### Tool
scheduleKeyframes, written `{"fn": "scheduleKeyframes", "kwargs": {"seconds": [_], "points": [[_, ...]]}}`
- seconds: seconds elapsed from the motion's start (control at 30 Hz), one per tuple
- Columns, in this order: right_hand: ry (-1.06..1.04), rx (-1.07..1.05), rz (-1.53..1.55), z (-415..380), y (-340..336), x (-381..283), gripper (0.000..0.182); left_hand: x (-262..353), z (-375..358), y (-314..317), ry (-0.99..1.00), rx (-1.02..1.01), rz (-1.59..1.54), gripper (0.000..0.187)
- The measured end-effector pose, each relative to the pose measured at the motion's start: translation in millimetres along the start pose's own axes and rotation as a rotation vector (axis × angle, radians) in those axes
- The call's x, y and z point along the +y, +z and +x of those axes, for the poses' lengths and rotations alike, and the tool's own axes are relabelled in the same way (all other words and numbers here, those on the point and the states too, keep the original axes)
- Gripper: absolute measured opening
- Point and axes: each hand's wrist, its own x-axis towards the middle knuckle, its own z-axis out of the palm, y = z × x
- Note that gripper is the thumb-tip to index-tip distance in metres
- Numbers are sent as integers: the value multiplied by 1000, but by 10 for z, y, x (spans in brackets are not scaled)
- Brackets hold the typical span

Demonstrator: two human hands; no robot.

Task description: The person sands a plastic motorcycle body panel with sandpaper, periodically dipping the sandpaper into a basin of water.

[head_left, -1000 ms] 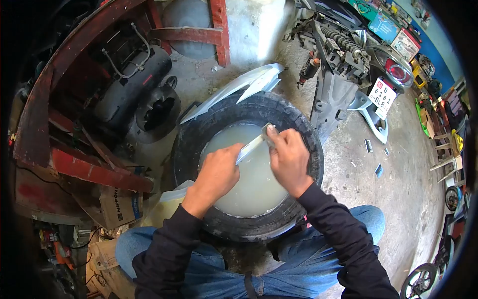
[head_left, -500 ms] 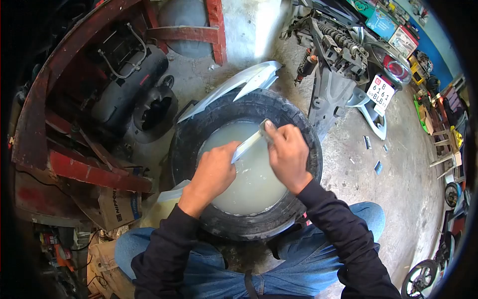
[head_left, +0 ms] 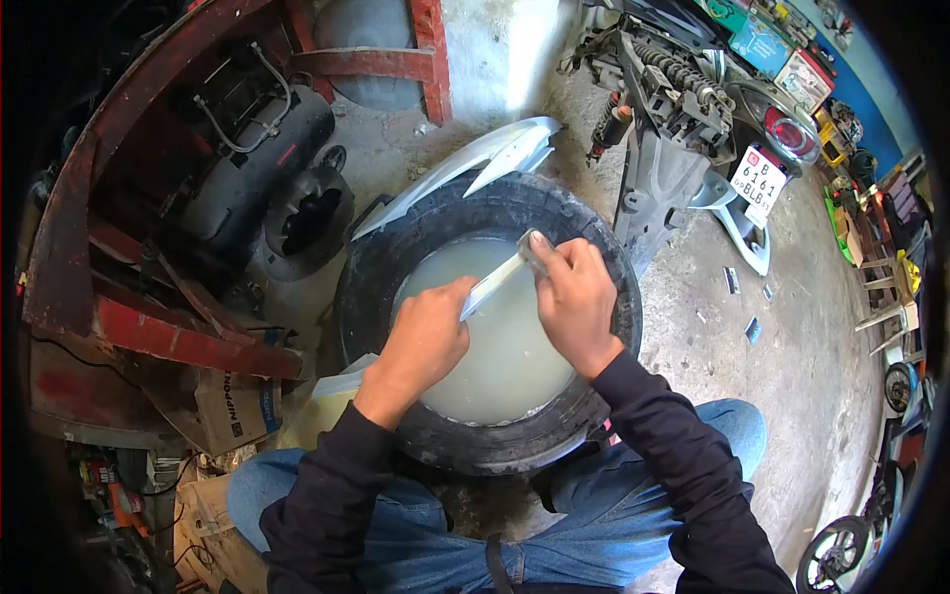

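My left hand (head_left: pixel 426 337) is closed around the lower end of a narrow white plastic strip (head_left: pixel 492 285), which slants up to the right. At its upper end my right hand (head_left: pixel 577 302) pinches a small grey piece, apparently sandpaper (head_left: pixel 531 251), with the thumb pressed on top against the strip. Both hands are above a round black tub (head_left: pixel 366 297) of cloudy, whitish water (head_left: pixel 495 371). Part of the strip is hidden under my left fingers.
Long silver-white body panels (head_left: pixel 435 188) lie across the tub's far rim. A black compressor tank (head_left: pixel 257 148) is on the left by a red wooden frame (head_left: pixel 178 337). Motorcycle parts with a shock absorber (head_left: pixel 673 74) and a licence plate (head_left: pixel 758 183) are at the right back.
My right hand and the grey piece have shifted slightly up along the strip's end. My left hand keeps its grip in nearly the same place.
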Motion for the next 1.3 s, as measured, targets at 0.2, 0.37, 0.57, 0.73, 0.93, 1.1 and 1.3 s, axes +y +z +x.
{"fn": "scheduleKeyframes", "kwargs": {"seconds": [0.2, 0.37, 0.57, 0.73, 0.93, 1.1, 1.3], "points": [[-85, -11, -1, -63, -12, -114, 46, 26, 36, -17, -37, 5, 8, 48], [-51, -144, 132, -200, -10, -436, 46, 35, 51, -4, -41, -14, 31, 49], [-19, -81, 58, -129, 13, -290, 51, 31, 31, 54, 27, 31, 37, 41], [6, -49, -6, -36, 28, -13, 51, 16, 24, 66, -16, 10, 17, 47], [-22, -37, -33, -66, 60, -54, 49, -17, 38, 78, 10, 4, 54, 41], [0, -71, 105, -196, 55, -297, 46, 30, 38, 108, -27, 6, 56, 48], [251, -79, 158, -26, 83, 10, 40, -19, 83, 160, -52, 3, 102, 50]]}}
